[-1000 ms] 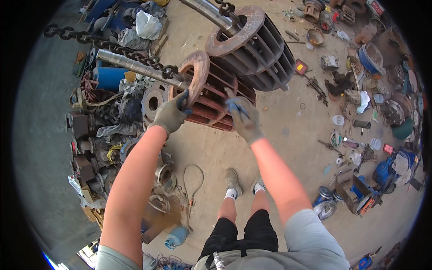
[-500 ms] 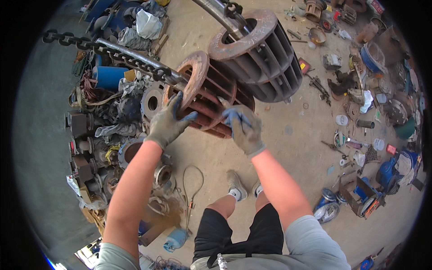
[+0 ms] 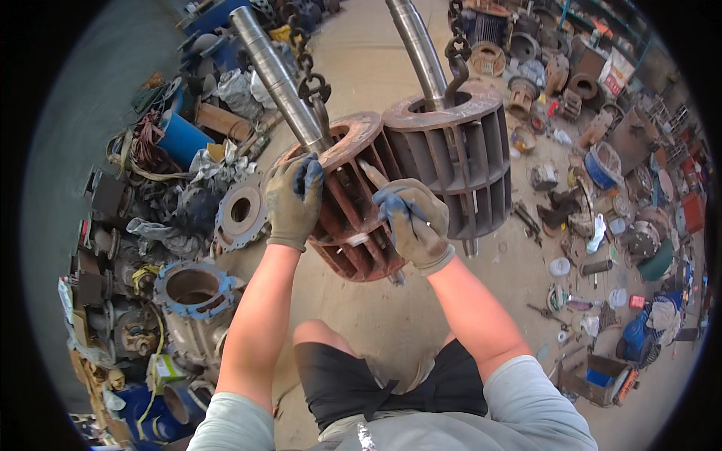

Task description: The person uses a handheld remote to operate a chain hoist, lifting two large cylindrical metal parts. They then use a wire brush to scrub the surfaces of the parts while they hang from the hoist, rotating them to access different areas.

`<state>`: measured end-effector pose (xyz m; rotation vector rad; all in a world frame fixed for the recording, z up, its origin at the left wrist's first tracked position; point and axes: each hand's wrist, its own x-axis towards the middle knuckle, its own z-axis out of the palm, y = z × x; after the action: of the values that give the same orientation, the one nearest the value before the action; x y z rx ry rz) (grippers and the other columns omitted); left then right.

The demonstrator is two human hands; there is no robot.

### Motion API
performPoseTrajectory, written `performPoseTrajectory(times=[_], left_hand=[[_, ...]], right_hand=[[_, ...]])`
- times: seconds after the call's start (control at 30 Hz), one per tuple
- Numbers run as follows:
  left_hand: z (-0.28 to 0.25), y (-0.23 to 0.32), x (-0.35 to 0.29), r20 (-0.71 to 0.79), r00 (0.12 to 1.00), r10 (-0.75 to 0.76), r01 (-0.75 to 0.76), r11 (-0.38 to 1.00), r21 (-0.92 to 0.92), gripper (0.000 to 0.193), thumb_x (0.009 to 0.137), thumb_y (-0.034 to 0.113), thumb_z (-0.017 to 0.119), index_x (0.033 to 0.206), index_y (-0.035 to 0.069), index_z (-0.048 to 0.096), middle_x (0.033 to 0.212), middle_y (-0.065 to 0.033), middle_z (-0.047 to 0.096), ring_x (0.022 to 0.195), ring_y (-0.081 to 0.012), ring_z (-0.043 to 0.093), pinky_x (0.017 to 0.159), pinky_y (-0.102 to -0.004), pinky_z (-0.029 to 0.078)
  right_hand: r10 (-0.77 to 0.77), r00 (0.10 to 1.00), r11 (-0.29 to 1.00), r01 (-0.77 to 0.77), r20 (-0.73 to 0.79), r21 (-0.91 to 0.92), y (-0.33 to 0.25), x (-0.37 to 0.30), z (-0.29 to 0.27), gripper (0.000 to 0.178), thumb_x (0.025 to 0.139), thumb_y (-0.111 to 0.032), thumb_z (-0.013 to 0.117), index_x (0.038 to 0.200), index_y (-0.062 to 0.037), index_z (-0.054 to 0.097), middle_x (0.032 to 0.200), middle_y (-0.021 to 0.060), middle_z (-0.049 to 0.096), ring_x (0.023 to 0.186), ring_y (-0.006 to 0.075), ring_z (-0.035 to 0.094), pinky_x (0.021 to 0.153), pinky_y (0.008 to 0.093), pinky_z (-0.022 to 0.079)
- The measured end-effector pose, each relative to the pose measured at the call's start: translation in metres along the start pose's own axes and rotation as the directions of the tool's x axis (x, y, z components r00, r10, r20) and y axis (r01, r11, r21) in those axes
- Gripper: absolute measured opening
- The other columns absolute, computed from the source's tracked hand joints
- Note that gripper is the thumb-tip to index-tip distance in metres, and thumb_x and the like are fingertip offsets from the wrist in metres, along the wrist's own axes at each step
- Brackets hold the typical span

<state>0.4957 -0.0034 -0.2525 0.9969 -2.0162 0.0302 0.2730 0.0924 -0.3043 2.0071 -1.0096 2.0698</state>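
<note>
A rusty ribbed cylinder (image 3: 356, 210) leans in front of me, a steel shaft (image 3: 278, 79) rising from its ringed top. Beside the shaft hangs a chain (image 3: 307, 68) with its lower end at the ring. My left hand (image 3: 295, 197), in an olive and blue work glove, has its fingers curled at the ring's near left edge. At the cylinder's right side is my right hand (image 3: 415, 225), gloved alike, fingers bent inward; a slim pale-tipped piece sticks out toward the ribs, its kind unclear. A darker ribbed cylinder (image 3: 455, 161) hangs just right, with its own shaft (image 3: 421, 56).
A hook on a second chain (image 3: 457, 52) reaches into the darker cylinder. Along the left lie a flat metal ring (image 3: 242, 212), a blue-rimmed casing (image 3: 194, 289) and a blue drum (image 3: 183, 141). Scattered metal parts and a box (image 3: 598, 379) cover the right.
My view has shifted, so both cylinders appear lower and more upright. The left hand has turned, its fingers drawn in closer at the ring. The right hand stays bent beside the rusty cylinder.
</note>
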Motion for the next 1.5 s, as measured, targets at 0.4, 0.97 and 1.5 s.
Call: performPoseTrajectory(times=[0.4,0.97,1.5], left_hand=[[0.004,-0.038,0.008,-0.154,0.988,0.031,-0.021,0.998,0.067,0.043,0.107,0.049,0.071,0.110,0.007,0.082,0.104,-0.0155,0.076,0.101,-0.0399,0.069,0.093,-0.0514,0.053],[0.013,-0.071,0.024,-0.179,0.983,0.045,-0.053,0.998,-0.039,0.046,0.102,0.051,0.075,0.103,0.006,0.081,0.101,-0.0164,0.074,0.100,-0.0403,0.068,0.090,-0.0515,0.053],[0.040,-0.079,0.033,-0.212,0.974,0.078,-0.090,0.995,-0.047,0.050,0.104,0.059,0.069,0.095,0.011,0.079,0.100,-0.0155,0.077,0.104,-0.0415,0.071,0.101,-0.0543,0.049]], right_hand=[[-0.164,0.789,0.977,0.213,0.592,-0.012,-0.027,0.017,-0.036,0.018,0.086,-0.011,0.087,0.095,-0.0067,0.071,0.108,0.0107,0.075,0.090,0.0329,0.071,0.089,0.0442,0.060],[0.119,0.352,0.783,0.542,0.928,-0.306,-0.040,0.041,0.035,0.020,0.079,-0.033,0.077,0.084,-0.0143,0.075,0.095,0.0055,0.076,0.091,0.0295,0.078,0.077,0.0453,0.062],[0.178,0.388,0.711,0.584,0.904,-0.391,-0.001,0.026,0.036,0.045,0.063,-0.047,0.090,0.095,-0.0178,0.077,0.098,0.0021,0.071,0.094,0.0261,0.075,0.086,0.0431,0.061]])
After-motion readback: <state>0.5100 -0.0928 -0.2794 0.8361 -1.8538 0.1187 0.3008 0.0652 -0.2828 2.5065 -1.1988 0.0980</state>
